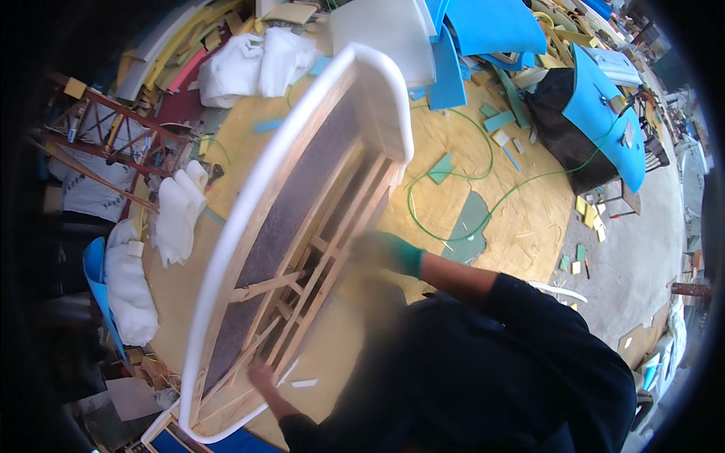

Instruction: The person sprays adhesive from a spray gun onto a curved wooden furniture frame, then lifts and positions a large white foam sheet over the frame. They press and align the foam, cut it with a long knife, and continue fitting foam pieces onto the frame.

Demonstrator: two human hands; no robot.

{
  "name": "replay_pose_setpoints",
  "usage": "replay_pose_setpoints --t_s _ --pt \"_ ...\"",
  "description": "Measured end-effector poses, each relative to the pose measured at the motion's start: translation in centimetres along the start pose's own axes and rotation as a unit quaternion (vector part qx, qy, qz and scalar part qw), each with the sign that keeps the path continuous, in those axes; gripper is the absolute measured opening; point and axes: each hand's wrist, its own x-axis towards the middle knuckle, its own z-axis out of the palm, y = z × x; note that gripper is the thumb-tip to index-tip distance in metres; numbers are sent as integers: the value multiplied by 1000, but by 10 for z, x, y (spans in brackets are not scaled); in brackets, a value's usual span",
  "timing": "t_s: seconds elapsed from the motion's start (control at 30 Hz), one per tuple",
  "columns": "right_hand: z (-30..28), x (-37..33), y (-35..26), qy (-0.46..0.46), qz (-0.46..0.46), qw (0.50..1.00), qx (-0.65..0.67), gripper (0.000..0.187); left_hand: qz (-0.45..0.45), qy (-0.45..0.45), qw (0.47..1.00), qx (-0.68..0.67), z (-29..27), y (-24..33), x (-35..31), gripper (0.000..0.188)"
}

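Note:
A long wooden furniture frame (321, 245), probably for a sofa, stands tilted in front of me. White padding (240, 177) wraps its curved outer edge, and dark sheet material (294, 192) covers the inside behind wooden slats and braces. At its near end, my bare left hand (262, 376) is closed over the wooden edge. My right hand (389, 253), in a green-cuffed glove, is at the frame's right-hand long side, around the middle. Motion smears its fingers, so its grip cannot be made out.
A thin green hose (495, 204) loops across the tan floor covering (521, 253) among foam scraps. Blue foam sheets (495, 26) lie at the far side, with another draped blue sheet (604, 106) at right. White wadding (181, 215) and a red metal rack (113, 124) stand left.

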Motion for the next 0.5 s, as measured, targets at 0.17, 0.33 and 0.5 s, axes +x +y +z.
replay_pose_setpoints --t_s 0.17,0.33,0.5 --pt "-87 -130 -7 52 351 864 356 38 -16 -388 717 -579 118 161 -42 38" --pt "-216 -260 -30 208 505 750 374 36 105 -322 878 -337 137 388 -45 34" --pt "-329 -406 -37 356 478 729 337 33 239 -252 913 -215 110 497 -28 27"
